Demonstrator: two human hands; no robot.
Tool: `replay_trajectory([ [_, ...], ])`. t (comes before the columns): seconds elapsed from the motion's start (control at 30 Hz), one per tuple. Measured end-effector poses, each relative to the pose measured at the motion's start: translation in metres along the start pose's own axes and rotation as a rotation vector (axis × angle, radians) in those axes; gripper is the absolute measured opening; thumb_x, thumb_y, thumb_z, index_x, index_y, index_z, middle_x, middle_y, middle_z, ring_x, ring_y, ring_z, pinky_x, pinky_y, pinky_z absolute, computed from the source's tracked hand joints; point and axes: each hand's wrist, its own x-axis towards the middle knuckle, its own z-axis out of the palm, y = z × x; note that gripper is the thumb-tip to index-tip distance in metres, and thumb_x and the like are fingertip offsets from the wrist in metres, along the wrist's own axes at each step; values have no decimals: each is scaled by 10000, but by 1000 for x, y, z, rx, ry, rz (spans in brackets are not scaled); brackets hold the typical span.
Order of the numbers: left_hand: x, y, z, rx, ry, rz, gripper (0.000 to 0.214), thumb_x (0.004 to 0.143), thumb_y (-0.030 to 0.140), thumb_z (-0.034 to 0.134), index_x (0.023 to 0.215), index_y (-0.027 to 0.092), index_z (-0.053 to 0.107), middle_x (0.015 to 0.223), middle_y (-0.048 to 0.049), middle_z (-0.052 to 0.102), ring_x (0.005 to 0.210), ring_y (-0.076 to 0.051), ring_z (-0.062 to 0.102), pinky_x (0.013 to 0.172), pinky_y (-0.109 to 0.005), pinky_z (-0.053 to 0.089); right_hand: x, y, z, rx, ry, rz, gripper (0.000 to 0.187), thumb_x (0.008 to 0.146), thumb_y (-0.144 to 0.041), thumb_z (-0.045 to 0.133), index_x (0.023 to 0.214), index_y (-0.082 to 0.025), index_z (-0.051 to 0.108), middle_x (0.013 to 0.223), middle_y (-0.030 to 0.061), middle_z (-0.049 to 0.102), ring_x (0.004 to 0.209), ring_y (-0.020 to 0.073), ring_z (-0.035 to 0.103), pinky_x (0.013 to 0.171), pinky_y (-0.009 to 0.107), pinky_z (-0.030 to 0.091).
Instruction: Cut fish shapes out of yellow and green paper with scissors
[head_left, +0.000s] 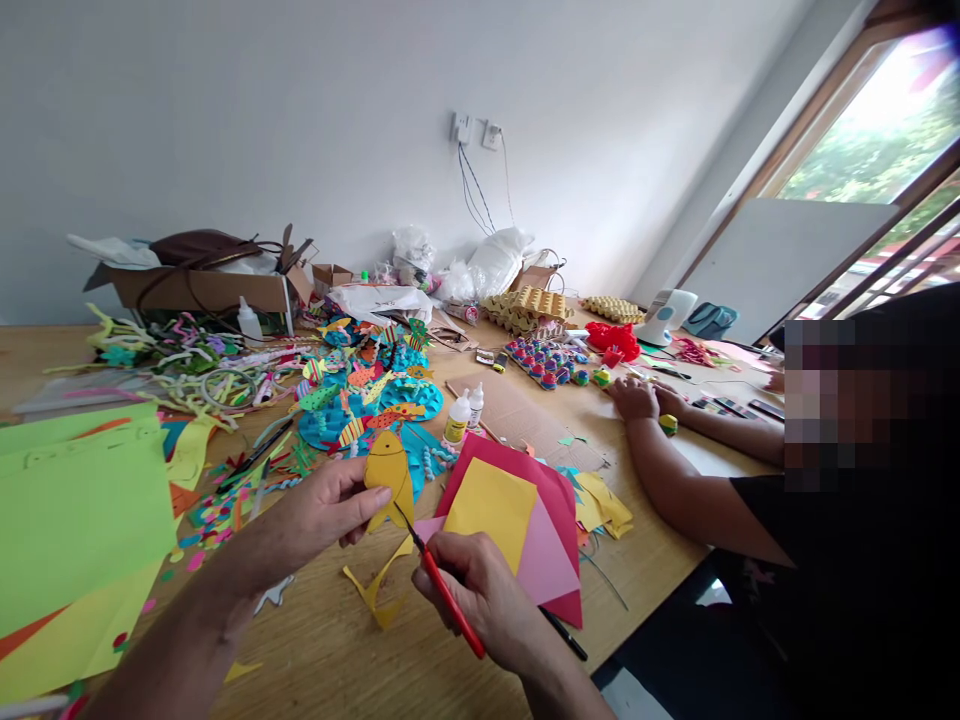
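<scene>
Between the thumb and fingers of my left hand [337, 505] is a yellow paper fish [388, 462] with lines drawn on it. My right hand [480, 590] grips red-handled scissors [450, 598], whose blades reach the fish's lower edge near my left thumb. Below the fish, a yellow paper offcut [373, 590] hangs or lies by the blades; I cannot tell whether it is still attached. Beside my right hand lie stacked sheets: a yellow one [491, 505] over pink [551, 560] and dark red paper [480, 458].
Two glue bottles [457, 418] stand beyond the sheets. Decorated paper fish [382, 415] lie on blue pieces. Green paper [82, 530] covers the left side. A black pen [564, 635] lies near the front edge. A co-worker's arms [667, 470] rest on the table at right.
</scene>
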Motion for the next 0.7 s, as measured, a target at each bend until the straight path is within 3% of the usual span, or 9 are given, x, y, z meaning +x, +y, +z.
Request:
replay_trajectory([
  [0.2,3,4,8,-98,108,-27,219,712,399,558,746,182,564,598,55,483,492,-94,379,463,-211,330,2,0,1,110,11,20,296,839,-291,512,581,-181,416,480,-65,372,437,66,356,406,177,243],
  [0.33,6,0,15,-142,165,-29,193,695,380,567,693,191,530,509,68,478,455,-101,424,458,-223,350,6,3,12,319,13,20,407,824,-495,527,584,-182,425,444,-58,428,389,60,358,387,174,263],
  [0.47,6,3,22,-146,160,-38,216,681,363,564,564,195,497,448,60,478,433,-100,436,459,-232,360,9,2,24,515,26,46,565,687,-737,523,612,-182,457,409,-67,421,336,56,343,343,171,233],
  [0.7,4,5,26,-158,186,-66,215,674,361,537,547,189,522,494,42,516,456,-104,450,457,-234,374,13,1,28,574,42,38,597,654,-770,526,585,-181,458,384,-68,415,317,52,323,332,172,229],
])
